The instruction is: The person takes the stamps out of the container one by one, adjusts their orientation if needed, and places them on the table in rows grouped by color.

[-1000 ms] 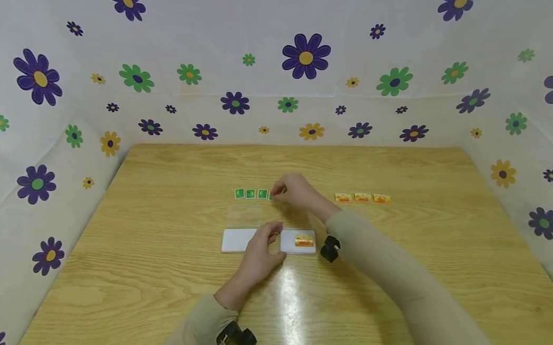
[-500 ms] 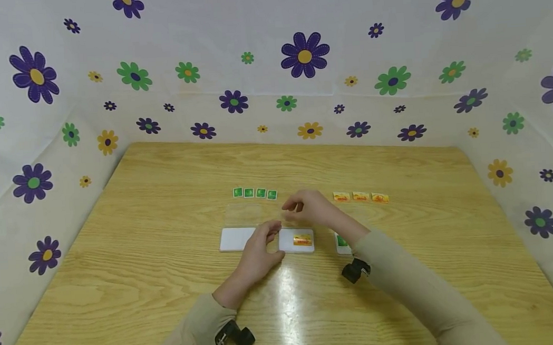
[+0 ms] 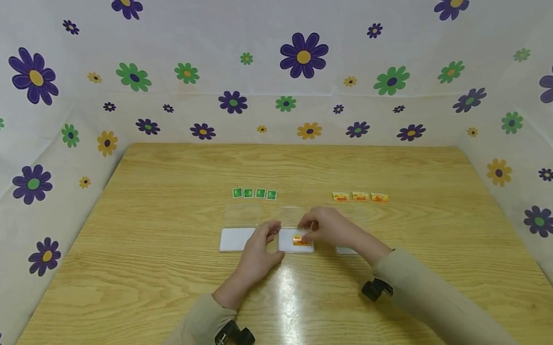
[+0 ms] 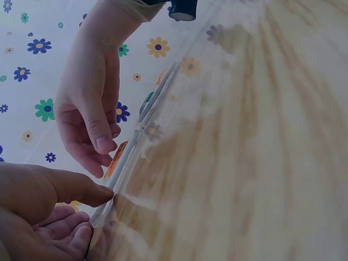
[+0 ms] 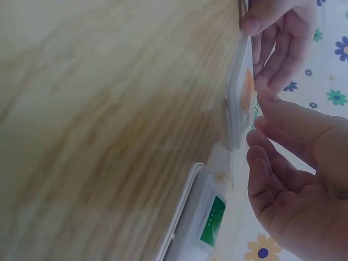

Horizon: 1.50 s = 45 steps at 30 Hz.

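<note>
The case (image 3: 286,240) lies well in from the far edge of the surface (image 3: 133,244), its left end gripped by the left hand (image 3: 261,252). The right hand (image 3: 332,226) is at its orange sticker (image 3: 299,240); whether pinching, I cannot tell. Adjusting seems in hand, calling next for light fingertips.

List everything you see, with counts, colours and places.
Flat cases: three, white, central
Clear sheets: at least two, transparent, behind cases
Square cards: four, green, behind left case; at least one on right case
Rectangular cards: three, orange, behind right case; at least one on middle case
Table: one, tan, underneath
Floral cloth: at least one, mostly white, around table
Wrist cameras: two, black, on wrists
Sleeves: two, beige, on arms
Left hand: one, gripping middle case
Right hand: one, at middle case's card
</note>
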Motion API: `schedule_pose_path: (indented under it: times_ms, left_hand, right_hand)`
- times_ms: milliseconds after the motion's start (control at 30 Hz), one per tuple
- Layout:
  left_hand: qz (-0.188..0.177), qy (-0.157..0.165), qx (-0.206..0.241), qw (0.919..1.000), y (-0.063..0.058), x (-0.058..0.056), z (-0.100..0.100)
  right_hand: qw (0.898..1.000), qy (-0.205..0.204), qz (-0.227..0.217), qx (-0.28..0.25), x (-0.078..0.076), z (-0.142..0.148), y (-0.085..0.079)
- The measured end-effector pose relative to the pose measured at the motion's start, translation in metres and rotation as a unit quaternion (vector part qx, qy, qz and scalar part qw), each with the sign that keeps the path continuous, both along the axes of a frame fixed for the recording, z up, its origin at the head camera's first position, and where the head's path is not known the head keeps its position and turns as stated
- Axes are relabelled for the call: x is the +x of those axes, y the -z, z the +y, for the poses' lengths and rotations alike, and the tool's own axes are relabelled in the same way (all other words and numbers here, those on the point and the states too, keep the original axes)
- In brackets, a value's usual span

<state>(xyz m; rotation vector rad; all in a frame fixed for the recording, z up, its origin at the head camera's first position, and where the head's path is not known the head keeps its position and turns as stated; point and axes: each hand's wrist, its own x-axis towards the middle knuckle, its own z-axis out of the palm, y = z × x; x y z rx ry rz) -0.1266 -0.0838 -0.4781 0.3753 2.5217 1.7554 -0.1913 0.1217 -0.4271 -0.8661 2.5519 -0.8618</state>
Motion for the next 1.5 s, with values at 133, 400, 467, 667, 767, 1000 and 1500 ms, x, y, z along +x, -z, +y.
schedule_pose_path:
  times_ms: [133, 400, 467, 667, 767, 1000, 1500]
  left_hand:
    - [0.000, -0.001, 0.002, 1.0000, 0.000, 0.001, 0.000]
    - [-0.001, -0.004, 0.005, 1.0000, 0.001, 0.000, 0.000]
    - [-0.001, -0.004, 0.007, 1.0000, 0.000, 0.000, -0.001]
    - [-0.001, -0.002, 0.007, 1.0000, 0.001, -0.001, -0.001]
    - [0.000, -0.002, 0.007, 1.0000, 0.001, -0.001, -0.001]
    - [0.002, -0.005, 0.006, 1.0000, 0.002, -0.002, -0.001]
    - [-0.002, -0.005, 0.007, 1.0000, 0.001, -0.001, 0.000]
  right_hand:
    - [1.000, -0.008, 0.002, -0.002, 0.006, 0.002, 0.001]
    - [0.999, -0.025, 0.021, -0.003, 0.009, 0.004, 0.005]
    - [0.999, -0.027, 0.026, -0.001, 0.010, 0.004, 0.005]
    - [0.999, -0.025, 0.026, 0.002, 0.011, 0.004, 0.005]
    - [0.999, -0.022, 0.024, 0.002, 0.011, 0.004, 0.005]
    - [0.999, -0.021, 0.024, 0.000, 0.011, 0.004, 0.005]
    - [0.999, -0.025, 0.024, 0.007, 0.010, 0.005, 0.006]
